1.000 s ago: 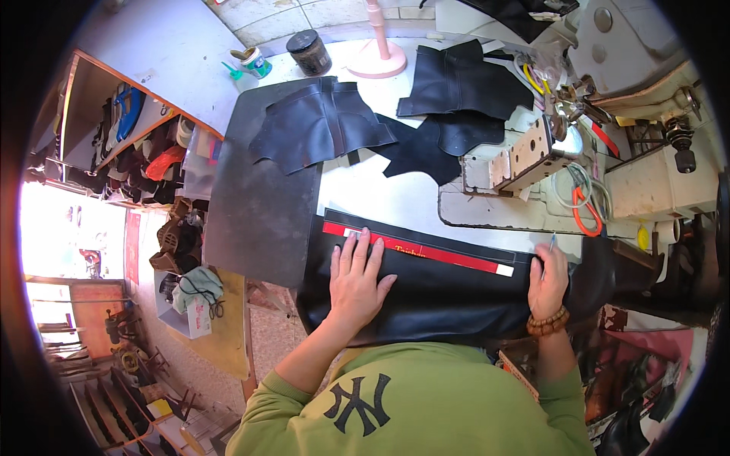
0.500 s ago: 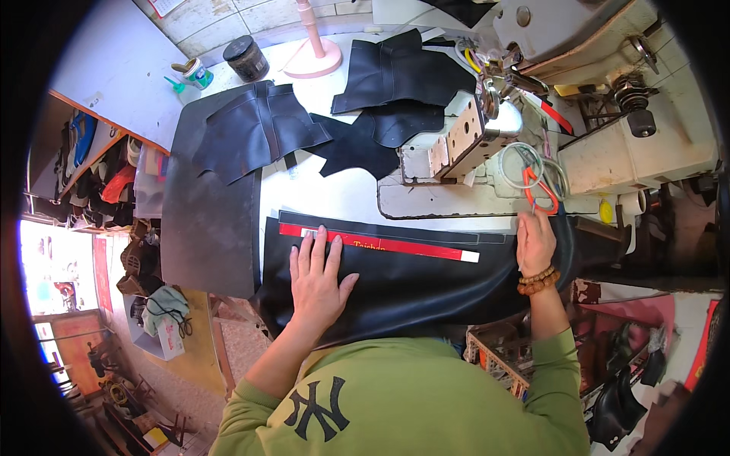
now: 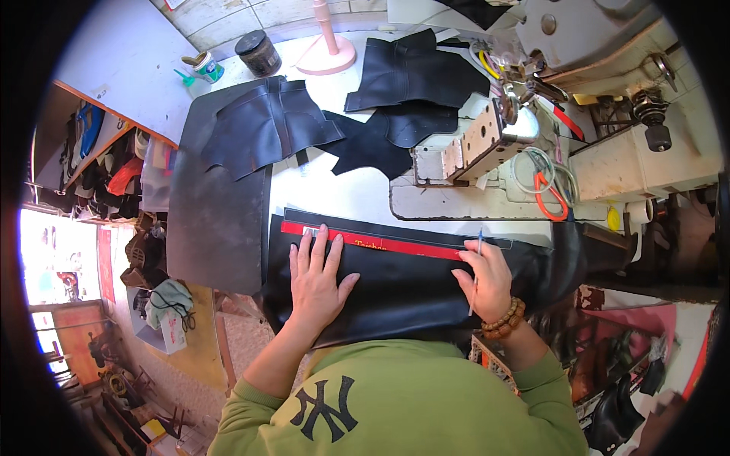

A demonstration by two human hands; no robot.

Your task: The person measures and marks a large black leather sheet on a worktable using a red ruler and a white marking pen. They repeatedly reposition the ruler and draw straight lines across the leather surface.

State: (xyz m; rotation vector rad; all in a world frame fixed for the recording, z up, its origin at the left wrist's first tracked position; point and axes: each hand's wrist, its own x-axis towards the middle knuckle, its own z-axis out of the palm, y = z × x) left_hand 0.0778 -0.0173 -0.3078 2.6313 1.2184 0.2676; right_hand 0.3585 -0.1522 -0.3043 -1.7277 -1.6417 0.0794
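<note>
A black sheet of leather (image 3: pixel 395 300) lies along the front of the table, with thin pale lines drawn near its far edge. On it rests a long red strip (image 3: pixel 414 248), straight-edged like a ruler. My left hand (image 3: pixel 315 285) is spread flat, fingertips pressing the strip's left part and the palm over the leather. My right hand (image 3: pixel 490 285), with a beaded bracelet (image 3: pixel 503 318) at the wrist, pinches a slim pen (image 3: pixel 479 245) at the strip's right end. The pen stands upward from the fingers by the pale lines; whether its tip touches the leather I cannot tell.
Orange-handled scissors (image 3: pixel 550 199) lie by the sewing machine's metal arm (image 3: pixel 479 140) at the right. Cut black leather pieces (image 3: pixel 418 76) are spread across the back. A pink stand (image 3: pixel 328 57), a dark jar (image 3: pixel 258 53) and a small glue pot (image 3: pixel 207 67) stand behind.
My right hand has moved left from beside the scissors to the right end of the red strip, where the pen now shows plainly. My left hand stays on the strip.
</note>
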